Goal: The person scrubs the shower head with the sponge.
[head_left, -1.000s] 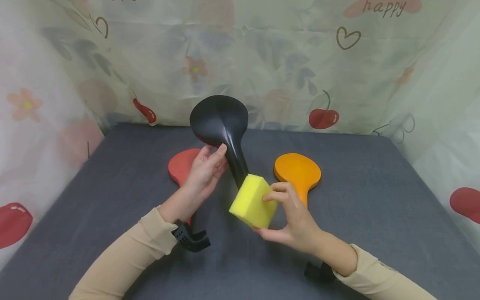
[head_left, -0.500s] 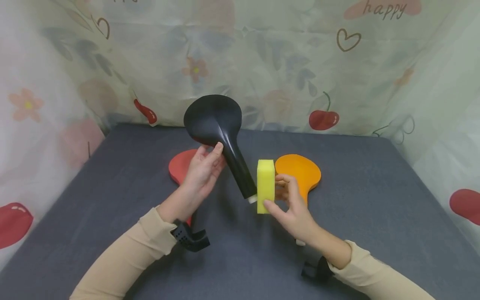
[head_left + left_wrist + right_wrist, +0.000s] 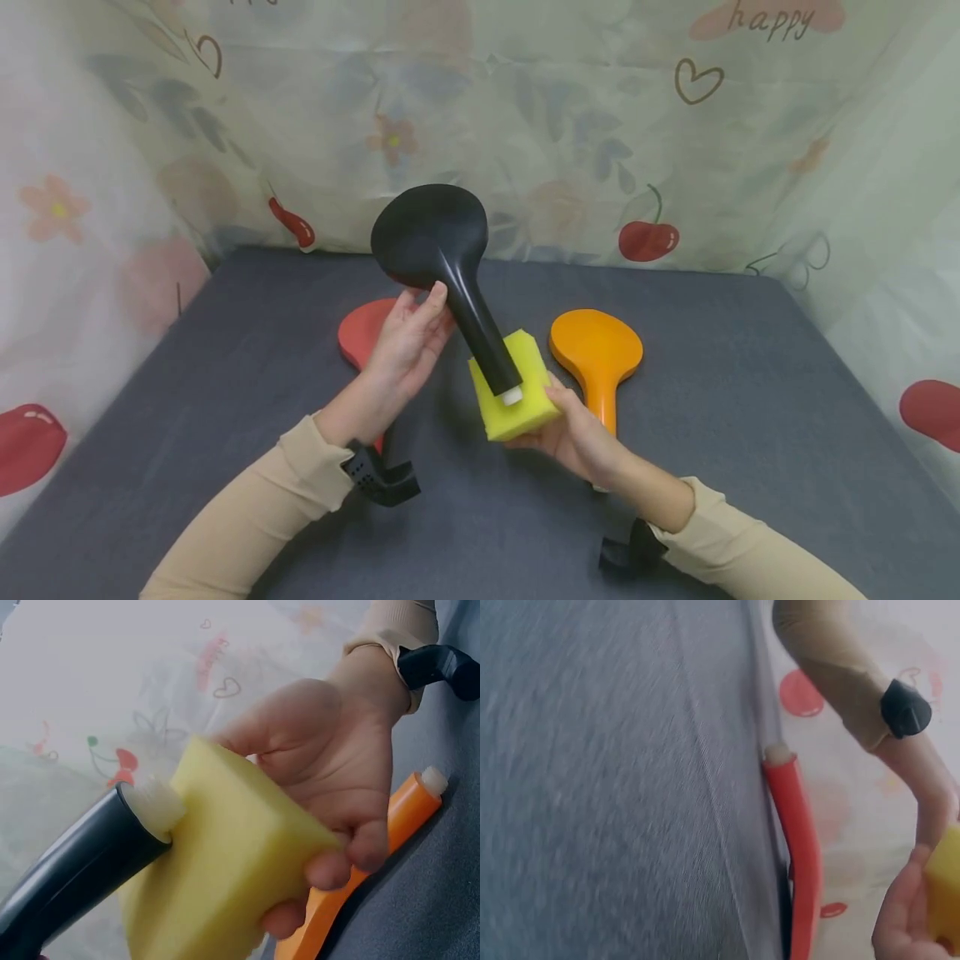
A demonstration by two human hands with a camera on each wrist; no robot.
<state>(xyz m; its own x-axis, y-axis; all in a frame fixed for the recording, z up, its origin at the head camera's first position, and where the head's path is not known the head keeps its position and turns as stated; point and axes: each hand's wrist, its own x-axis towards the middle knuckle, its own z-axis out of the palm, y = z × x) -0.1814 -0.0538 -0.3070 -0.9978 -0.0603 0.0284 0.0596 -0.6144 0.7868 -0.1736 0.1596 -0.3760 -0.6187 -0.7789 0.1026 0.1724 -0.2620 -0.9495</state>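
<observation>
In the head view, my left hand (image 3: 405, 346) holds a black handheld shower head (image 3: 427, 233) by its neck, thumb on top. Its handle slants down to the right and ends in a white threaded connector (image 3: 512, 396). My right hand (image 3: 581, 433) grips a yellow sponge (image 3: 538, 402) behind that lower end, with some fingers hidden. In the left wrist view, the connector (image 3: 157, 806) meets or nearly meets the broad face of the sponge (image 3: 225, 847). The right wrist view shows just a corner of the sponge (image 3: 946, 892) at its right edge.
A red shower head (image 3: 362, 329) lies on the dark grey table (image 3: 712, 400), partly behind my left hand. To the right lies an orange shower head (image 3: 596, 337), its handle partly covered by my right hand. Patterned curtains (image 3: 487, 108) surround the table's back and sides.
My right hand has turned the sponge and moved it from in front of the handle's end, round its right side, to behind it. The black shower head has shifted only slightly.
</observation>
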